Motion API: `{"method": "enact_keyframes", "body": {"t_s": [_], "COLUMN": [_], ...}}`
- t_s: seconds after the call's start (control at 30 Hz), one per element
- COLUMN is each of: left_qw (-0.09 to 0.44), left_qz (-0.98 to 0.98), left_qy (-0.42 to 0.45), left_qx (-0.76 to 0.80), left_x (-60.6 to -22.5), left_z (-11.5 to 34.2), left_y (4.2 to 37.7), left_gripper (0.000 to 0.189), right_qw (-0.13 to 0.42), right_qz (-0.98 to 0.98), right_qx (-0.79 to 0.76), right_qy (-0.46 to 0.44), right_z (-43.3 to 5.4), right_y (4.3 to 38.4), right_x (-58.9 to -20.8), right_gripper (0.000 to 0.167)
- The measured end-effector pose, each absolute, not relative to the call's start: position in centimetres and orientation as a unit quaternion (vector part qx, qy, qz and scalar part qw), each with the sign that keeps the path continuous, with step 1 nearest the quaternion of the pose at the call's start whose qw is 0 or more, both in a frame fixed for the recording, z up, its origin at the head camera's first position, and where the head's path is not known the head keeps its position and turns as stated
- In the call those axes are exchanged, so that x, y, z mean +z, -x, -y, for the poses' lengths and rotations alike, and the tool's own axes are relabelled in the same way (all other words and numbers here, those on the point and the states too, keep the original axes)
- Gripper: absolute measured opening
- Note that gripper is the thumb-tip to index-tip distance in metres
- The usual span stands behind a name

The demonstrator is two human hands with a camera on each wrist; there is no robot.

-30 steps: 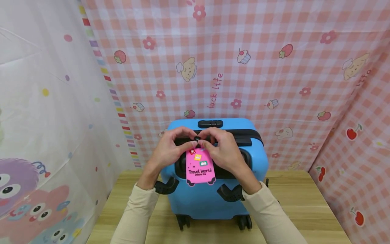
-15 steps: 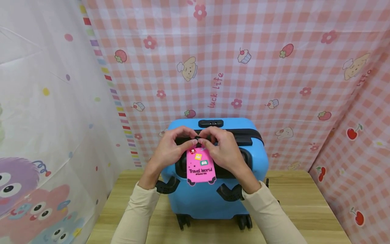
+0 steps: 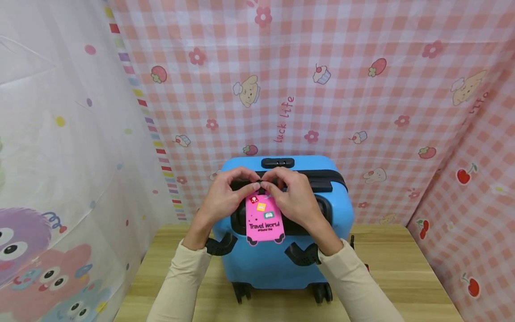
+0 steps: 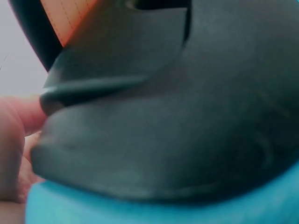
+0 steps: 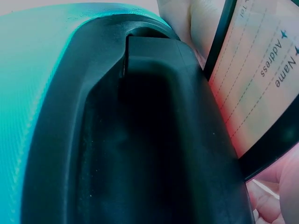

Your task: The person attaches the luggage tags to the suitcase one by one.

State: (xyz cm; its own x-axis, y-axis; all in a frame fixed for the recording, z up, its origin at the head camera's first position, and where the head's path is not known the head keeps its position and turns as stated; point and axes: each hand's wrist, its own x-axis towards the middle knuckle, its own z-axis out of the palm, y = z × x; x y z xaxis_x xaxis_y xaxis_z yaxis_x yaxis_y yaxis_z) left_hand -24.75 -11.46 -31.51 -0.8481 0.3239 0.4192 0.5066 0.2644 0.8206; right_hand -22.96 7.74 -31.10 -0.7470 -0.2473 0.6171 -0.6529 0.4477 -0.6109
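A pink luggage tag (image 3: pixel 265 223) printed "Travel World" hangs in front of a blue suitcase (image 3: pixel 277 268). My left hand (image 3: pixel 221 194) and right hand (image 3: pixel 295 197) meet above the tag. Thumb and forefinger of each pinch the tag's black strap (image 3: pixel 261 191), whose ends are mostly hidden by the fingertips. Behind them is the suitcase's black carry handle (image 5: pixel 205 140), partly covered by the hands. The tag's back, with printed "Name" and "Address" lines (image 5: pixel 261 70), shows in the right wrist view. Black handle plastic (image 4: pixel 154 140) fills most of the left wrist view.
The suitcase stands on its black wheels (image 3: pixel 320 293) on a wood-grain tabletop (image 3: pixel 394 259). A black combination lock (image 3: pixel 277 163) sits near its far edge. A checked pink cloth (image 3: pixel 342 103) hangs close behind, and a white patterned cloth (image 3: pixel 80 156) is at the left.
The black strap loop between my fingertips has shrunk and shows less than a second ago. Both hands and the luggage tag stay almost in place.
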Motion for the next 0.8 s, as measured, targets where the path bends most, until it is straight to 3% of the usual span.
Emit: {"method": "enact_keyframes", "body": {"t_s": [0.8], "left_qw": [0.105], "left_qz": [0.803], "left_qy": [0.277], "left_qx": [-0.517], "left_x": [-31.22], "left_z": [11.48], "left_y": [24.57], "left_gripper": [0.015], "right_qw": [0.238], "right_qz": [0.818], "right_qx": [0.451], "right_qy": [-0.266], "right_z": [-7.62], "right_y": [23.02], "right_x": [-31.2], "right_gripper": [0.011]}}
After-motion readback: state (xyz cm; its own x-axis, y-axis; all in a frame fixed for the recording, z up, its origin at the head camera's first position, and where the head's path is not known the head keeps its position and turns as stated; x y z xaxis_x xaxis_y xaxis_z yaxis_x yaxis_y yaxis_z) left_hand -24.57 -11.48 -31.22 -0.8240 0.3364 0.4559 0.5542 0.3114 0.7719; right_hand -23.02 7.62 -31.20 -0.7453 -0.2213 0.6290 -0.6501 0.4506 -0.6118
